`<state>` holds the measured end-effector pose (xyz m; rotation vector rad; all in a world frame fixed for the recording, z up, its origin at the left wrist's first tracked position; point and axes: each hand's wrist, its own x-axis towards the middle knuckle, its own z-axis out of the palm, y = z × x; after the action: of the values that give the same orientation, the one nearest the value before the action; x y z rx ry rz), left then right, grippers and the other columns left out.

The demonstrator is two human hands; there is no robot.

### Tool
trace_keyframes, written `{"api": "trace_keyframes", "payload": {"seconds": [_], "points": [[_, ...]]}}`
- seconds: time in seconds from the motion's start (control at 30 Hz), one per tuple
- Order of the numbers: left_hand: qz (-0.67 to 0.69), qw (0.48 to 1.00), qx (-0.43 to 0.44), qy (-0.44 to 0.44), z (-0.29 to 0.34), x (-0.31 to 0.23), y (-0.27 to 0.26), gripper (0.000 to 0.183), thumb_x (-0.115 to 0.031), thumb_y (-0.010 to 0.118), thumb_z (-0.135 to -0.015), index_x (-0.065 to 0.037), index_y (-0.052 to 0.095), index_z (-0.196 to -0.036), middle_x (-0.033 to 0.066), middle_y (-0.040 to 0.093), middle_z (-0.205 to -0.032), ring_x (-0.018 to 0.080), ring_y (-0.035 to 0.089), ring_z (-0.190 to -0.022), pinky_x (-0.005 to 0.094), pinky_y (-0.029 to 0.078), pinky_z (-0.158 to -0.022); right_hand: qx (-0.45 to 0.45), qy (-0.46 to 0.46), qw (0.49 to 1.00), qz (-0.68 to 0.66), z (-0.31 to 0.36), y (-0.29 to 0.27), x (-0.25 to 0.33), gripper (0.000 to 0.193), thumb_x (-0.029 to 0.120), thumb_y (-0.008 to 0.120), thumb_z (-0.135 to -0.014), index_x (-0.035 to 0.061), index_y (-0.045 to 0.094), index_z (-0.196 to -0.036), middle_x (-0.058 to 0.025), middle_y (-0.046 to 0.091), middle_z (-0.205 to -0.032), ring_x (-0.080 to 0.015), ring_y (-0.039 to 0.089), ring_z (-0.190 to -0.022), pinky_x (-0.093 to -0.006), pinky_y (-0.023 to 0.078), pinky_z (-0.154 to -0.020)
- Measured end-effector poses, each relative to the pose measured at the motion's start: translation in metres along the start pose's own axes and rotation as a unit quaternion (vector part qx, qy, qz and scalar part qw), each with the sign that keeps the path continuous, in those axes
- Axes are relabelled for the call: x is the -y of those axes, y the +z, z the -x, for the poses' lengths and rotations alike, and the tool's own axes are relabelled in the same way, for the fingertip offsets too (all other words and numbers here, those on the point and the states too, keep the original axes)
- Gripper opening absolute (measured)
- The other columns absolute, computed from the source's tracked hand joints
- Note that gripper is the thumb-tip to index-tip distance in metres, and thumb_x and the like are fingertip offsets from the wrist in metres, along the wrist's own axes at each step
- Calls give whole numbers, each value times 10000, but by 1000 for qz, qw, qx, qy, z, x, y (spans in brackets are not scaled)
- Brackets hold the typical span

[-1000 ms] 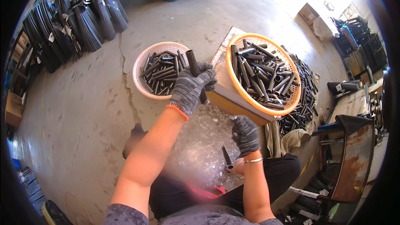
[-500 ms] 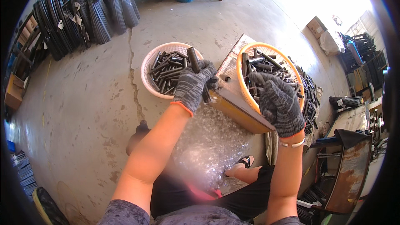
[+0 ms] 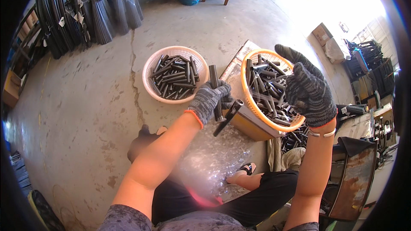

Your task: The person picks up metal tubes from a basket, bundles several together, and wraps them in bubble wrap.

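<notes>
My left hand point(image 3: 209, 100), in a grey knit glove with an orange cuff, is wrapped round a short black tube point(image 3: 214, 79) that stands nearly upright. Just beyond its fingertips slants a second black tube point(image 3: 228, 118); I cannot tell whether the fingers touch it. My right hand point(image 3: 311, 92), gloved alike, is raised over the right rim of an orange basket point(image 3: 245, 79), its fingers apart and nothing in them. Many black tubes point(image 3: 267, 90) fill that basket. To the left, a pale pink basket point(image 3: 146, 70) on the floor holds more black tubes point(image 3: 174, 75).
Beneath the orange basket is a box-like stand point(image 3: 257, 129). Clear plastic wrap point(image 3: 214, 145) covers the floor before me, near my sandalled foot point(image 3: 247, 170). Bundles of black rods point(image 3: 96, 13) stand at the far left. A rusty metal panel point(image 3: 353, 179) is at the right.
My right hand has lifted away from the orange basket to the right, and its fingers have opened. The slanted tube now shows beside my left hand, which has shifted slightly right and down.
</notes>
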<state>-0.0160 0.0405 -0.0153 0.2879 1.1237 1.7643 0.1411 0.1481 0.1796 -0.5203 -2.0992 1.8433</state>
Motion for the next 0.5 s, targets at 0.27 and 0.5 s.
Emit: {"api": "trace_keyframes", "payload": {"seconds": [0.27,0.5], "points": [[-47,997,-47,44,4,-5,11,136,-106,676,-826,-44,576,-892,29,587,-708,105,568,-575,216,481,-491,-23,-23,999,-5,9,14,12,548,330,516,-947,-10,392,-1359,44,407,-527,-6,319,-402,-170,214,-370],[-173,984,28,-7,9,-12,11,180,-182,645,-860,-55,597,-979,50,639,-822,115,595,-634,237,484,-506,-90,-52,994,19,13,14,10,547,302,490,-961,-46,360,-1363,58,380,-495,-6,296,-372,-172,212,-353]]}}
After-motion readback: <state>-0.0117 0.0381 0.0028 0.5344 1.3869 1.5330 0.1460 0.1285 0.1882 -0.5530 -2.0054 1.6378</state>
